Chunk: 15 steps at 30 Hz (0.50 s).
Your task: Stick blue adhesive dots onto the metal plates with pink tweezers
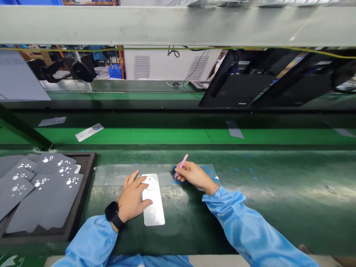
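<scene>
A white phone back panel (154,207) with a round camera area at its far end lies flat on the green work surface. My left hand (134,196), fingers spread, rests on its left side. Pink tweezers (183,160) are pinched in my right hand (193,175), their tips pointing down at small blue pieces on a clear plastic sheet (111,174). Part of that sheet is hidden under my right hand. Whether the tips grip a piece is too small to tell.
Left stands a black tray (90,167) of overlapping dark grey sheets (55,200) with cutouts. Beyond the table edge, a green conveyor belt (167,136) carries several panels, including a white one (89,132). Dark monitors (244,81) and a metal beam (139,26) stand beyond and above.
</scene>
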### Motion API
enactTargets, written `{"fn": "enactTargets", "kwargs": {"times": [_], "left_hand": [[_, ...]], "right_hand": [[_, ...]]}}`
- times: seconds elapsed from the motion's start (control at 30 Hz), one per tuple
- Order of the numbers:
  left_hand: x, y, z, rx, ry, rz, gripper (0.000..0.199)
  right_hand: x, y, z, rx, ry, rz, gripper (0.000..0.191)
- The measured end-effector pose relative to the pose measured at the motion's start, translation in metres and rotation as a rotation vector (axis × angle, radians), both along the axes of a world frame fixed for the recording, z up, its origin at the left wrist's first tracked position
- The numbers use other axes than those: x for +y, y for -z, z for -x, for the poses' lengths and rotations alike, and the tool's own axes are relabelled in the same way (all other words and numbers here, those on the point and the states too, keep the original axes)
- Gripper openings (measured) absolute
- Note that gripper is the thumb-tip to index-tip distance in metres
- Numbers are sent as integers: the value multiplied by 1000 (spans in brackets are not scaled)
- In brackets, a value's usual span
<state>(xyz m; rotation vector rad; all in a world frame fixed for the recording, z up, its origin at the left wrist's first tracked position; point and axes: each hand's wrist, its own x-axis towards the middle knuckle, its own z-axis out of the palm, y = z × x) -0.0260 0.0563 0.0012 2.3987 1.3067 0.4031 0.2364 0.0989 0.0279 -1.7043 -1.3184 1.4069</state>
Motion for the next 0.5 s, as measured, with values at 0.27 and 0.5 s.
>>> {"fn": "enactTargets", "kwargs": {"times": [0.27,0.5], "left_hand": [[-2,3,0,-8,-9,-10,48],[-3,2,-1,-35,-4,-21,54]], "right_hand": [[0,0,2,-4,-30,9,15],[-4,-6,-2,64,-13,-6,25]]}}
